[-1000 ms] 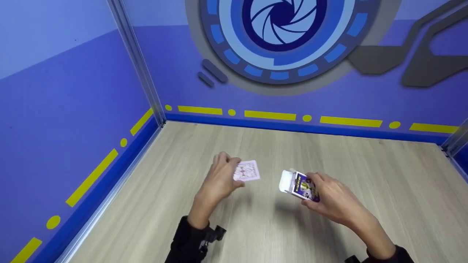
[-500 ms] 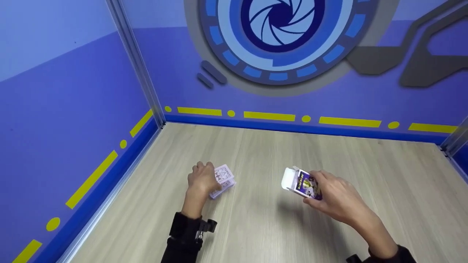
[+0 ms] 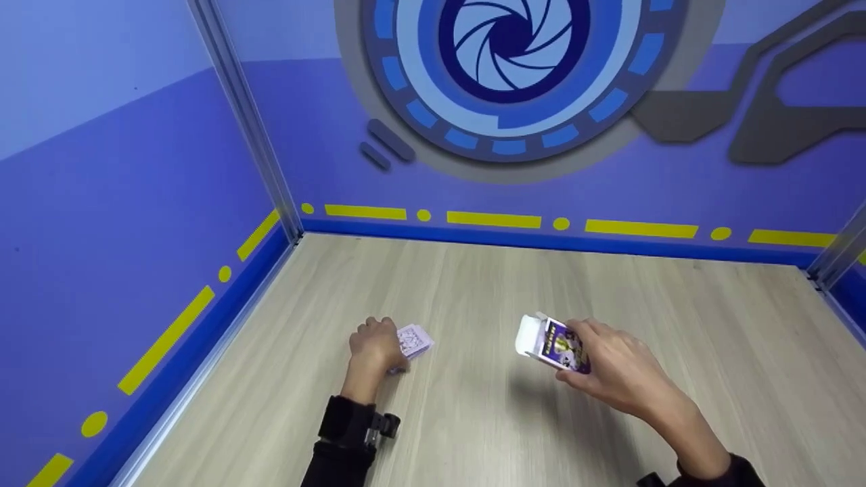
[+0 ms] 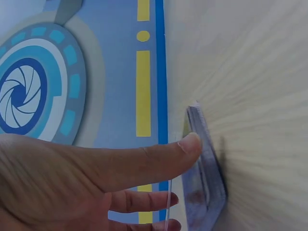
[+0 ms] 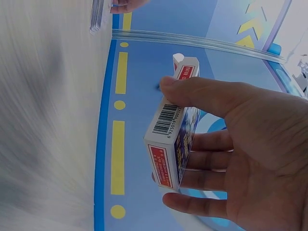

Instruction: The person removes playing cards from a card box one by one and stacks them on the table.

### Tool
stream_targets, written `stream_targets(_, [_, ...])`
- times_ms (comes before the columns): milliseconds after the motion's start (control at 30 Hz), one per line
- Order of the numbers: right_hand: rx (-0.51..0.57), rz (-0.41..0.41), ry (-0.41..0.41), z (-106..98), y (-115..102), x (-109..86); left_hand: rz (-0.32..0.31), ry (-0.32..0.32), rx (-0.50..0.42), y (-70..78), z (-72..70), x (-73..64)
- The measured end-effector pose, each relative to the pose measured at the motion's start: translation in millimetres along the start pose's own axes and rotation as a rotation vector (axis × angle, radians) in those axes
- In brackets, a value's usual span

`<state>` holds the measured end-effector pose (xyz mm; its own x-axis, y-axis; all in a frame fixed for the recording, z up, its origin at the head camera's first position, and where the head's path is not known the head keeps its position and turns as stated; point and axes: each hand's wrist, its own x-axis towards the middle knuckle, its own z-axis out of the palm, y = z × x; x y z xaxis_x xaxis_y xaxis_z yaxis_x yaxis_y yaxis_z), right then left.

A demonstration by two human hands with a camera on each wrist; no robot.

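My left hand (image 3: pixel 374 346) is low over the table at left, gripping a small stack of playing cards (image 3: pixel 414 340) with pink-white patterned backs. In the left wrist view the thumb presses along the edge of the cards (image 4: pixel 204 178), with two fingertips showing beyond; the rest of its grip is hidden. My right hand (image 3: pixel 626 368) holds a purple card box (image 3: pixel 565 346) tilted above the table, its white flap open toward the left. The right wrist view shows the thumb on the box's narrow barcode side (image 5: pixel 166 118) and the fingers behind.
The pale wood tabletop (image 3: pixel 487 406) stretches between and around both hands. A blue-purple wall (image 3: pixel 460 189) with yellow dashes stands behind it, another panel (image 3: pixel 135 237) along the left. Metal posts (image 3: pixel 254 128) mark the corners.
My left hand has moved left and down with its cards, away from the box, bringing them onto other cards at left. The right hand and the box have barely moved.
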<state>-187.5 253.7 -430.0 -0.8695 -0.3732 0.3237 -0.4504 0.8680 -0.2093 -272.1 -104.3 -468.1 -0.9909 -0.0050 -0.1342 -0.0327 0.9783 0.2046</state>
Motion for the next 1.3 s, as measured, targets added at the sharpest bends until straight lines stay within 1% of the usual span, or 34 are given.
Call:
stream_targets(300, [-0.002, -0.005, -0.009, 0, -1, -0.4, -0.002, -0.022, 0.015, 4.2, 9.2, 2.7])
stream_targets(467, [-0.005, -0.007, -0.011, 1, -2, -0.1, -0.004, -0.012, -0.02, 11.5, 14.6, 1.9])
stream_targets(567, [-0.002, -0.01, -0.009, 2, -2, 0.2, -0.013, 0.018, -0.045, 17.2, 19.6, 1.9])
stream_targets(700, [-0.004, -0.016, -0.004, 2, -3, 0.1, -0.029, 0.088, -0.042, 22.7, 26.1, 4.1])
stream_targets(800, [-0.01, -0.025, 0.0, 2, -3, 0.0, -0.033, 0.126, -0.031, 24.9, 29.6, 6.4])
stream_targets(1000, [-0.01, -0.027, -0.003, 1, -3, -0.1, -0.047, 0.167, -0.057, 27.1, 33.9, 9.5])
stream_targets(1167, [-0.01, -0.02, -0.005, 2, -4, -0.4, -0.063, 0.181, -0.076, 28.6, 35.0, 10.8])
stream_targets(1300, [-0.007, -0.017, -0.008, 3, -5, -0.9, -0.058, 0.147, -0.074, 28.7, 32.6, 9.3])
